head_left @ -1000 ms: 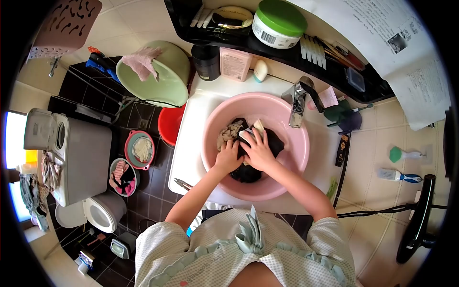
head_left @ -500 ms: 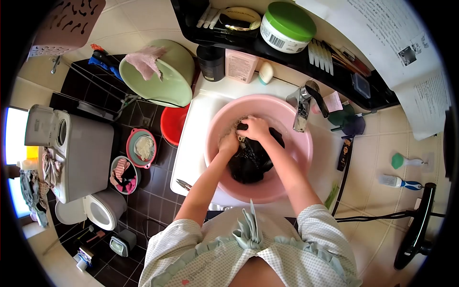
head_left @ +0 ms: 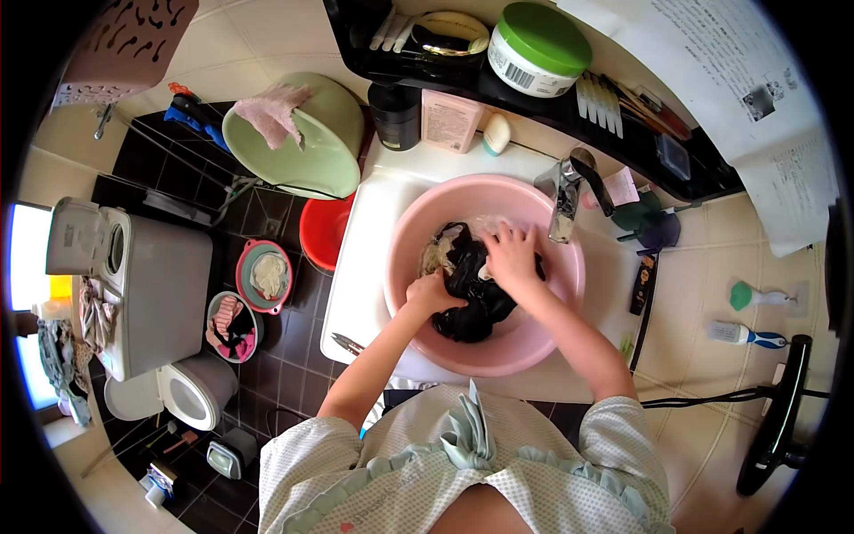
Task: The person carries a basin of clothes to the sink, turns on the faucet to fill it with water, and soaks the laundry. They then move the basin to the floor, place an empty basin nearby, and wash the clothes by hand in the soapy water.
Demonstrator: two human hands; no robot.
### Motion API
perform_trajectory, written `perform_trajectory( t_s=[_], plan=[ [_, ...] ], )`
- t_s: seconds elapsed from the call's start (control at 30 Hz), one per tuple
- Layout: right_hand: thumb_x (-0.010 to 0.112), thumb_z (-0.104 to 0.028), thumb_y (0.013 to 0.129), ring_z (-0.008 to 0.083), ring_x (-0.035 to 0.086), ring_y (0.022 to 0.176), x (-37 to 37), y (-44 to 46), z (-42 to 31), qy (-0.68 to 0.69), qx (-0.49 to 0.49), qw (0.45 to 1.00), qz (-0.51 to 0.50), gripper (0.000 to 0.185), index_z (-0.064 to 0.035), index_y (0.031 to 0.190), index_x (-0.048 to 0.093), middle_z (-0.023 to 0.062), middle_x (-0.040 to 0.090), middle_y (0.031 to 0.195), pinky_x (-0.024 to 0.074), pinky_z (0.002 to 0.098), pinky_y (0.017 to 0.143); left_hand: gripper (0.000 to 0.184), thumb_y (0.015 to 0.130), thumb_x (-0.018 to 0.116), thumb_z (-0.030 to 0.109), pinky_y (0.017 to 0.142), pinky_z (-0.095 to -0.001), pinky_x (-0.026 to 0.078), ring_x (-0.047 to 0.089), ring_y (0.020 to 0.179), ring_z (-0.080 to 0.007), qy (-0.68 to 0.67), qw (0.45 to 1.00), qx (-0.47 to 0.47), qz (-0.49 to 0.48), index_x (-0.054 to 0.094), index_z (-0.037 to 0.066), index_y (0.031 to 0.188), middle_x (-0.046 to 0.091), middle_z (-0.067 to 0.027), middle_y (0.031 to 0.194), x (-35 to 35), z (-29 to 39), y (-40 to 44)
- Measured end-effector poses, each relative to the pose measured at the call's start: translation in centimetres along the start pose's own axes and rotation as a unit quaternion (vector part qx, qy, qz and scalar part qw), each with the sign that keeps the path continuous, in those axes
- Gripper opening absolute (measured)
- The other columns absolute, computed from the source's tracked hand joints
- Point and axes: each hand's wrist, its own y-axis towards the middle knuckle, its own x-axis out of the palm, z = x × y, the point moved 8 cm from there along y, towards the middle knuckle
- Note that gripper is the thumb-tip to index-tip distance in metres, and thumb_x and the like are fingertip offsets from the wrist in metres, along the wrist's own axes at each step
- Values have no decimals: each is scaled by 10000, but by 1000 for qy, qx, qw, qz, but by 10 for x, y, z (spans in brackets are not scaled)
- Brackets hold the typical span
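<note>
The pink basin (head_left: 406,240) rings both hands: right hand (head_left: 511,258) spread wide on black cloth (head_left: 479,313), left hand (head_left: 432,294) thumb-out against it, grip impossible to call. Beyond the right hand, the faucet (head_left: 564,209) overhangs the rim; beyond the left, beige cloth (head_left: 435,254). Left fingertips? Hidden.

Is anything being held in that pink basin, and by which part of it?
It cannot be told: the left grip is at the left side of the black cloth, the right grip spreads over its right side, and neither shows a clear hold.
</note>
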Motion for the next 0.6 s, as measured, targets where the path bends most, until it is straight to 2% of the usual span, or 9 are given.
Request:
perform_trajectory(
  t_s=[0.03,0.13,0.2,0.23,0.33,0.43,0.47,0.57,0.6],
  plan=[
    [650,-293,688,359,373,1201,-5,0,-17,-43,-70,995,54,530,-210,1198,533,126,487,1222,222,638,959,984,489,723,621,788,-358,505,618,951,-258,20,1000,-4,-16,468,36,1238,636,-138,998,0,3,1],
    [734,-385,575,406,313,1237,16,-13,-46,78,-140,970,-183,828,-257,1325,407,153,391,1316,134,671,988,932,483,713,651,859,-364,464,557,1065,-259,68,994,-16,-87,542,38,1165,598,-141,1102,3,11,1],
    [787,-464,474,401,316,1232,31,-11,-57,-16,-140,958,-248,1000,-265,1355,357,153,387,1318,122,668,993,919,502,706,640,976,-441,358,365,1241,-312,188,977,2,96,535,40,1177,488,-169,1246,-1,25,-7],
    [799,-451,453,384,360,1194,39,-4,-61,-34,-151,955,-254,983,-238,1323,394,137,426,1269,166,620,1006,895,505,705,635,1004,-460,327,310,1277,-338,187,972,0,139,560,43,1161,459,-181,1284,1,28,-9],
    [816,-417,407,291,494,1055,57,15,-69,-7,-215,951,-221,894,-191,1208,487,128,482,1151,344,467,927,791,531,742,530,933,-417,418,482,1156,-293,136,965,-42,220,585,18,1113,564,-188,1146,6,29,-10],
    [789,-346,447,286,610,884,59,37,-60,131,-204,946,-214,646,-167,1045,623,119,606,962,481,404,771,802,532,767,429,812,-373,487,600,985,-241,-49,995,-77,42,519,29,1182,605,-161,1048,28,7,17],
    [767,-334,470,294,632,834,65,40,-59,138,-197,939,-244,562,-167,997,666,123,651,878,499,404,753,566,509,790,299,666,-342,523,664,751,-235,-95,990,-82,70,635,4,966,663,-159,861,21,2,18],
    [754,-334,472,280,635,852,62,44,-45,213,-124,935,-254,566,-164,1006,678,130,666,896,496,388,779,332,539,754,217,635,-337,515,655,690,-217,-271,956,-63,95,664,-1,773,663,-154,748,41,-29,51],
    [753,-355,467,276,633,870,64,42,-39,253,-98,926,-262,586,-155,1013,680,134,663,934,493,376,797,257,533,734,79,588,-321,498,626,642,-186,-393,913,-27,110,652,-10,760,653,-101,720,35,-25,49]
  ],
)
